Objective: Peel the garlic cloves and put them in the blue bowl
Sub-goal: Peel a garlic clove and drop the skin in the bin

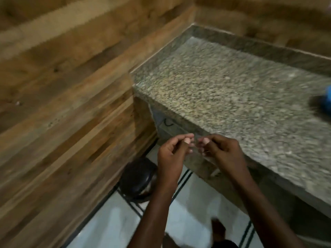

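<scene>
My left hand [172, 153] and my right hand [223, 151] are close together in front of the granite counter's near edge, off the counter and above the floor. On both hands the fingers are curled with the thumbs toward the fingertips, and the fingertips almost meet. The frame is blurred, and no garlic clove or peel shows clearly between them. A sliver of the blue bowl [328, 97] stands on the counter at the far right edge of the view, well away from both hands.
The speckled granite counter [223, 90] runs from the middle to the right, with a raised back ledge. Wood-plank walls close in the left and the back. A dark round object [137, 178] sits on the pale tiled floor below my left hand.
</scene>
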{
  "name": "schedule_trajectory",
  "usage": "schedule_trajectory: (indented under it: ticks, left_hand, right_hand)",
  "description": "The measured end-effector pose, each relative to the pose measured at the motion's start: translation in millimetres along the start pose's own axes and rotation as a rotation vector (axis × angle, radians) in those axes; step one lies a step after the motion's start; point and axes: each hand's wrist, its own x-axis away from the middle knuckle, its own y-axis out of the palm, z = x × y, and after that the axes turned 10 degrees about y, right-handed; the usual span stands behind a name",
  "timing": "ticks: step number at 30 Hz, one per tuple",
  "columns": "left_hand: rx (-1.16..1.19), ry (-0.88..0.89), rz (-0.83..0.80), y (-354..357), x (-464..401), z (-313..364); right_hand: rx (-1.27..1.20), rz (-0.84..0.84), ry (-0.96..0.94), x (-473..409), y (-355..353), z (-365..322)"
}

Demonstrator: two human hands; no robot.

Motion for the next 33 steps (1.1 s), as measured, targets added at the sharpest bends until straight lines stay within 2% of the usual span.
schedule_trajectory:
  ticks: [3,7,10,16,19,22,28,30,33]
  left_hand:
    - [0.032,0.016,-0.129,78,14,28]
    - [0.037,0.004,-0.278,185,37,34]
    - [0.047,-0.044,-0.356,285,61,18]
    - [0.016,-0.148,-0.461,442,89,-35]
    - [-0.046,-0.198,-0.501,488,93,-67]
    - [-0.212,-0.191,-0.581,516,90,-99]
    - [-0.779,0.174,-0.824,540,82,-143]
    - [-0.839,0.223,-0.830,543,79,-147]
    - [-0.883,0.253,-0.741,545,74,-150]
  right_hand:
    - [-0.044,0.129,-0.024,19,-81,-10]
    - [-0.160,0.289,0.016,38,-190,9]
    - [-0.191,0.425,0.067,53,-289,43]
    - [-0.148,0.605,0.215,66,-437,119]
    - [-0.157,0.637,0.317,62,-475,155]
    - [-0.035,0.659,0.390,47,-499,185]
    - [0.302,0.666,0.441,-6,-528,223]
    - [0.467,0.614,0.415,-23,-532,229]
    - [0.651,0.578,0.365,-38,-534,231]
